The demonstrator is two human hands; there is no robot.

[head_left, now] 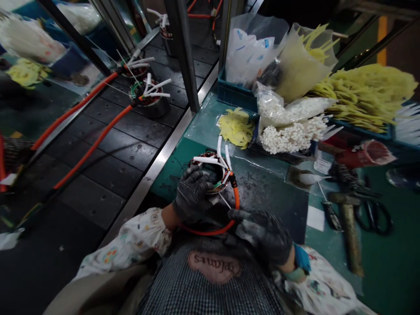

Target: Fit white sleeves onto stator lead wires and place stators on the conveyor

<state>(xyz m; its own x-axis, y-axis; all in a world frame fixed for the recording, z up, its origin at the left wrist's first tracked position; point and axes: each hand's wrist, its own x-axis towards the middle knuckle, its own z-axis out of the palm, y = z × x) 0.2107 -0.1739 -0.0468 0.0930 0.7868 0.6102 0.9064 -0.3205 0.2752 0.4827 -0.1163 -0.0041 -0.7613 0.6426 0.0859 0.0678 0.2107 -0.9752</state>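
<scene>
My left hand [192, 194], in a dark grey glove, grips a round wound coil [210, 170] with multicoloured wires. White sleeves [206, 160] stick up from the coil. An orange sleeved cable [210, 232] leaves the coil and loops down under my right hand [262, 236]. That gloved hand lies over the cable and seems to hold it. My left hand hides part of the coil, and its underside does not show.
To the left, a black segmented conveyor [114, 148] behind a steel edge [154, 170] carries similar coils [147, 98] with orange cables. Ahead stand bags of white parts [292, 135] and yellow strips [361, 98]. A hammer [348, 227] and scissors [372, 216] lie to the right on the green bench.
</scene>
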